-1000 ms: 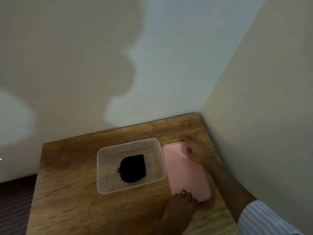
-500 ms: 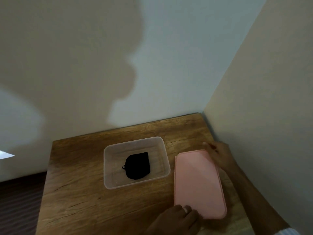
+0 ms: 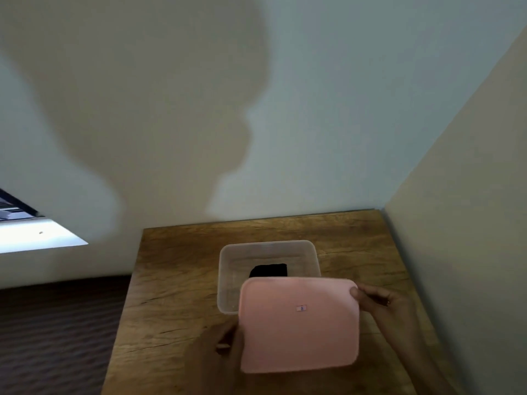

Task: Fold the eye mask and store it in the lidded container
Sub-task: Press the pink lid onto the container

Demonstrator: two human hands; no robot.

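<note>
A clear plastic container [image 3: 228,269] stands on the wooden table [image 3: 176,297]. Inside it lies the folded black eye mask [image 3: 269,269], its near part hidden behind the lid. The pink lid [image 3: 299,323] is lifted off the table and held in front of the container, covering the container's near right corner. My left hand [image 3: 219,346] grips the lid's left edge. My right hand [image 3: 385,306] grips its upper right corner, thumb on top.
The table sits in a corner, with one wall [image 3: 313,109] behind it and another wall [image 3: 470,223] close along its right edge. Left of the table is a dark floor [image 3: 57,332]. A bright opening [image 3: 34,235] shows at the far left.
The pink lid has come up off the table at the right and moved left, over the container's near part. Both hands moved with it. The view has shifted too.
</note>
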